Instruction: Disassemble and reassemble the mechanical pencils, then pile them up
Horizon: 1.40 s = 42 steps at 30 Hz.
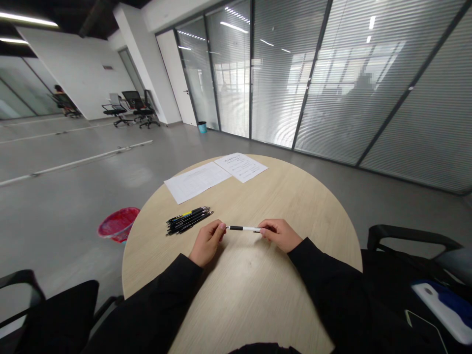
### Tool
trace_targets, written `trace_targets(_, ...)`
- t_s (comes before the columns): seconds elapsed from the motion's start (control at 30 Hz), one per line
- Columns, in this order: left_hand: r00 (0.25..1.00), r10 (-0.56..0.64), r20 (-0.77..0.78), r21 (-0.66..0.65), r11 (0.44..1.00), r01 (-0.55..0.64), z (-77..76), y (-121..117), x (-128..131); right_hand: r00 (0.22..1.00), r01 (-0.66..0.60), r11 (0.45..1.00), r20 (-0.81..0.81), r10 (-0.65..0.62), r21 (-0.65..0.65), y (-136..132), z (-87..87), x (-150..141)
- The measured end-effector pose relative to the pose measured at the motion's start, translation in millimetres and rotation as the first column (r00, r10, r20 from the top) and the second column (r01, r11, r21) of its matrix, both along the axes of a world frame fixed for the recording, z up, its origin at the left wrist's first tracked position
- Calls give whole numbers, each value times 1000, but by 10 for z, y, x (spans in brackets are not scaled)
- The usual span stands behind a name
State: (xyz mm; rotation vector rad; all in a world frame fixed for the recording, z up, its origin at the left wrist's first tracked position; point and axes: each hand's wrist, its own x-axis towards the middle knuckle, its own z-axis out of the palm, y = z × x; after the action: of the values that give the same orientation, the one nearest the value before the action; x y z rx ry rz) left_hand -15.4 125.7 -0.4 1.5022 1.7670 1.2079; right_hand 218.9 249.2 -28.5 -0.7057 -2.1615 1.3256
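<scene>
- The left grip pinches the pen at its tip end, thumb against forefinger.
- The right grip pinches the same pen near its other end, fingers curled in.
- The pen lies nearly level between the two grips, over the bench; its barrel is white with a black band nearer the left grip.
- Whether the pen touches the bench, I cannot tell.
- Just left of the left grip and a little beyond it, a pile of pens lies on the bench, mostly black, one with a yellow part; they point roughly the same way.
- Beyond both grips, near the bench's far edge, lie two printed sheets: the left sheet and the right sheet, meeting at their near sides; the print is too small to read.
- Well left of the left grip, off the bench, a red basket stands on the floor.
- Well right of the right grip is a black chair.
</scene>
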Motion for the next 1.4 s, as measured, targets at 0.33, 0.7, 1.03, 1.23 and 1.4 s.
trace_targets(0.33,971,6,239,99,995,-30,-3,13,2,999,54,998,-5,-54,-20,71,16,46)
trace_targets(0.7,877,11,481,114,991,-75,-74,43,-21,998,61,998,-24,-61,5,138,-14,83)
trace_targets(1.03,735,-1,678,54,997,-49,-2,33,9,997,77,996,-5,-77,38,129,12,86)
trace_targets(1.23,678,-7,735,19,1000,-11,50,12,42,994,106,991,12,-108,85,132,8,86)
trace_targets(1.4,693,41,720,26,996,-86,-20,31,-15,991,122,986,32,-126,115,160,10,106)
